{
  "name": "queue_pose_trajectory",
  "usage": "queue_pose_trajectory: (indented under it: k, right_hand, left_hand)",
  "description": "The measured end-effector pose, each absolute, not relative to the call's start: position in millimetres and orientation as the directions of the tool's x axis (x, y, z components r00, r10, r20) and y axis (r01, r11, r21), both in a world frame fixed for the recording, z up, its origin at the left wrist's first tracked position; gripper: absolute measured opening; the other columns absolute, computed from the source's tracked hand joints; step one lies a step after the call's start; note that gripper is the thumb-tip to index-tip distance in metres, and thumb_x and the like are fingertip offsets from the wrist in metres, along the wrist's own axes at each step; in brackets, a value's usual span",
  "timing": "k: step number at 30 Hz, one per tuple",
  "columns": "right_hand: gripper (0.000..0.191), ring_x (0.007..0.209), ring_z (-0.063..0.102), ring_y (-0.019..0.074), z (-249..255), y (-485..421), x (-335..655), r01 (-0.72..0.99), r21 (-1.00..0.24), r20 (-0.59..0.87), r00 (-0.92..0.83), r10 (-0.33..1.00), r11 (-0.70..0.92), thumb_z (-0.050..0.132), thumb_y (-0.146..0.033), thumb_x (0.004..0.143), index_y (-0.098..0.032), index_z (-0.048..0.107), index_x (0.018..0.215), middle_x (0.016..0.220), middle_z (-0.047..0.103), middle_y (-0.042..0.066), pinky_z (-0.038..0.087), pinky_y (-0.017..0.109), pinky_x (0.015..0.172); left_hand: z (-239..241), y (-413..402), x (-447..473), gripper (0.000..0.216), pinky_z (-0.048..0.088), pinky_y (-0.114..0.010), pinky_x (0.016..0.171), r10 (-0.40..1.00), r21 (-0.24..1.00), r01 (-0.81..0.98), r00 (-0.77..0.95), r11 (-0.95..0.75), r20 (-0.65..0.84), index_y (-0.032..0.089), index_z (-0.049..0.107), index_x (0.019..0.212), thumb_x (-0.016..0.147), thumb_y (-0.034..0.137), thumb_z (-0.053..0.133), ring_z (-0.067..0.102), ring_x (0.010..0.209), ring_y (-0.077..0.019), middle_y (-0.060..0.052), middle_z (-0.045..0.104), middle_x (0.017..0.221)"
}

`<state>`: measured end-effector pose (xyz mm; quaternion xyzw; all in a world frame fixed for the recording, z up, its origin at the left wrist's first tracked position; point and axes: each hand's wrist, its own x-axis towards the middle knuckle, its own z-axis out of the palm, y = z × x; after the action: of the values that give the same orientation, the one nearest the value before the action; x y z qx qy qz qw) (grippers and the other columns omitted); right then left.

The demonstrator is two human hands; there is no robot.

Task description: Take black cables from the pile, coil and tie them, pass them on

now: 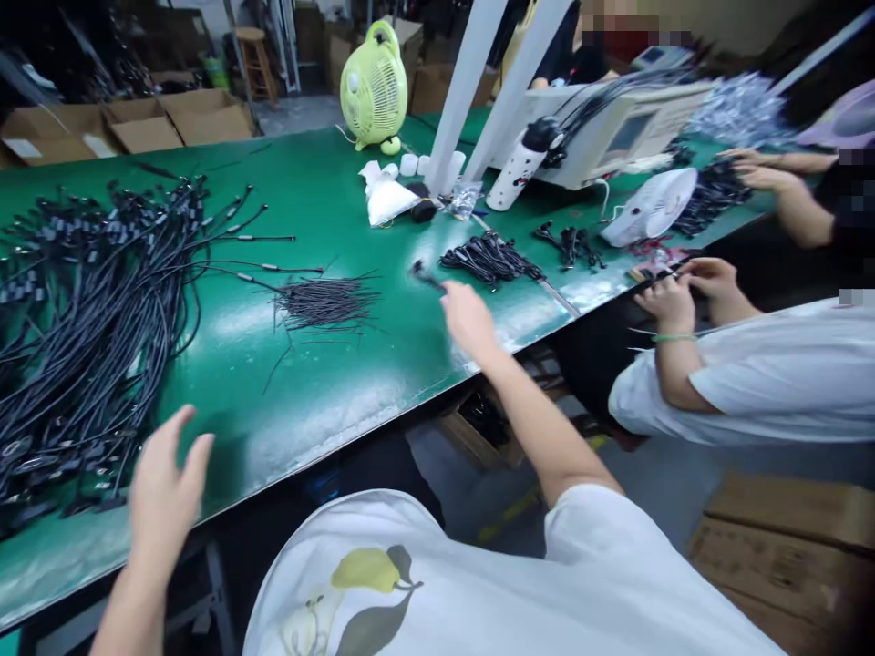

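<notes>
By the table's front edge (355, 415), our left hand (168, 478) is spread; our right hand (468, 319) pinches a cord (427, 275), perhaps placing it: loosen gently.

Clearance over the green tabletop (307, 396): an unobstructed lane is running along the near edge between the left hand (168, 483) and the right hand (468, 319). A second is opening between the pile of thin black strips (324, 302) and the green fan (375, 91). The cable heap (102, 310) is blocking the left side; beyond the right hand, the cable bundle (492, 258), white posts (461, 100) and spotted bottle (516, 173) are obstructing passage.
</notes>
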<state>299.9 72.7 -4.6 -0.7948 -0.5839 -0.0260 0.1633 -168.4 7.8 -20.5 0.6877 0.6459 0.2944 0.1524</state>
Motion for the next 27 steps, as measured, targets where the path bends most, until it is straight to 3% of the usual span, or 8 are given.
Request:
queue_pose_trajectory:
  k: [2,4,8,12,17,20,23,27]
  right_hand:
    - [0.041,0.103,0.057,0.0251,8.7,86.3,357.2,0.892,-0.220,0.302,0.448,0.841,-0.396,0.035,-0.031,0.099,-0.008,0.053,0.129,0.118,0.057,0.027,0.043,0.038,0.085]
    - [0.051,0.110,0.054,0.0304,16.3,95.6,395.6,0.866,-0.257,0.336,0.496,0.801,-0.429,0.027,-0.038,0.099,-0.004,0.053,0.128,0.123,0.049,0.036,0.041,0.047,0.086]
    - [0.053,0.111,0.055,0.0380,6.1,114.1,421.1,0.856,-0.414,0.408,0.478,0.777,-0.310,0.037,-0.064,0.088,-0.025,0.071,0.098,0.113,0.058,0.028,0.032,0.063,0.085]
    - [0.052,0.130,0.041,0.0455,-8.9,130.7,387.2,0.916,-0.386,0.565,0.329,0.757,-0.110,0.037,-0.062,0.088,-0.034,0.062,0.124,0.129,0.051,0.023,0.028,0.068,0.093]
    - [0.045,0.121,0.051,0.0390,-13.4,141.5,281.8,0.897,-0.274,0.407,-0.219,0.887,0.347,0.030,-0.048,0.095,-0.027,0.063,0.117,0.117,0.059,0.018,0.044,0.057,0.097]
    - [0.037,0.110,0.060,0.0296,-16.3,148.7,213.2,0.809,-0.285,0.322,-0.425,0.846,0.515,0.036,-0.041,0.095,-0.022,0.067,0.103,0.115,0.063,0.013,0.049,0.048,0.097]
    - [0.032,0.107,0.062,0.0237,-17.3,157.3,143.5,0.686,-0.351,0.201,-0.609,0.767,0.637,0.039,-0.032,0.096,-0.021,0.067,0.108,0.116,0.065,0.009,0.050,0.041,0.097]
    - [0.038,0.118,0.058,0.0223,-19.0,188.9,47.6,0.574,-0.382,0.110,-0.750,0.652,0.724,0.038,-0.021,0.096,-0.018,0.058,0.128,0.131,0.059,0.011,0.047,0.038,0.101]
  left_hand:
    - [-14.9,16.8,-200.6,0.060,0.039,-0.064,0.106,0.933,0.389,0.913,-0.027,-0.123,0.360,0.035,0.042,0.143,0.085,0.048,0.051,0.048,0.129,-0.0413,-0.006,0.054,0.141]
    - [-7.2,24.2,-223.9,0.065,0.040,-0.065,0.103,0.916,0.257,0.962,-0.019,-0.092,0.401,0.031,0.036,0.147,0.085,0.045,0.050,0.047,0.130,-0.0427,-0.009,0.052,0.143]
    - [4.2,40.0,-245.6,0.054,0.046,-0.051,0.099,0.967,0.059,0.998,0.010,-0.026,0.254,0.006,0.047,0.136,0.092,0.037,0.040,0.056,0.120,-0.0370,-0.022,0.059,0.130]
    - [4.9,65.9,-239.7,0.047,0.044,-0.043,0.098,0.987,-0.012,0.999,-0.036,0.038,0.159,0.011,0.047,0.135,0.096,0.034,0.040,0.056,0.117,-0.0325,-0.019,0.060,0.128]
    - [-6.7,102.1,-220.9,0.049,0.038,-0.046,0.099,0.997,0.063,0.995,-0.070,0.072,-0.032,0.008,0.052,0.129,0.087,0.032,0.057,0.054,0.118,-0.0369,-0.024,0.059,0.125]
    - [-6.6,121.2,-231.7,0.035,0.043,-0.043,0.091,0.994,0.120,0.987,-0.101,0.106,-0.052,0.006,0.061,0.113,0.083,0.024,0.055,0.063,0.104,-0.0347,-0.023,0.067,0.109]
    - [7.4,135.3,-262.3,0.028,0.049,-0.033,0.074,0.992,0.219,0.968,-0.111,0.122,-0.063,0.010,0.066,0.098,0.085,0.026,0.047,0.068,0.081,-0.0264,-0.014,0.072,0.086]
    - [41.5,148.0,-310.4,0.040,0.049,-0.028,0.065,0.989,0.308,0.941,-0.146,0.143,-0.015,0.009,0.064,0.109,0.085,0.023,0.035,0.066,0.070,-0.0201,-0.008,0.072,0.078]
